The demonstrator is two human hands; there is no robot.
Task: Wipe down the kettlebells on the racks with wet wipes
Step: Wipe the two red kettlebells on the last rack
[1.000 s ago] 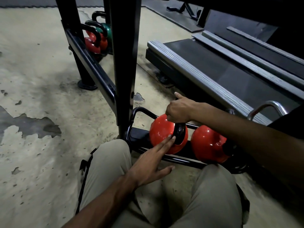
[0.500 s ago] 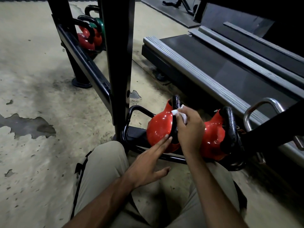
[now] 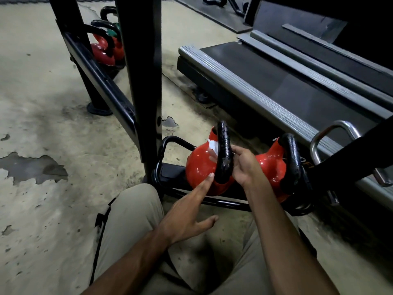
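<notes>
1. Orange lettering (image 3: pixel 309 166) is showing on a dark surface just right of the right red kettlebell (image 3: pixel 270 167), right of centre; it is staying too hidden to read.
2. Nothing else is bearing legible text.

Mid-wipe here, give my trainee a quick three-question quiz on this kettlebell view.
1. True or false: the left hand grips the black handle of the nearer glossy red round kettlebell.
2. Where is the white wet wipe? A: floor. B: against that kettlebell's red body, beside its handle. C: treadmill.
3. How many red kettlebells sit on the low black rack rail by the knees?
Key: 1 false, straight fingers touch the red body; 2 B; 3 two.
</notes>
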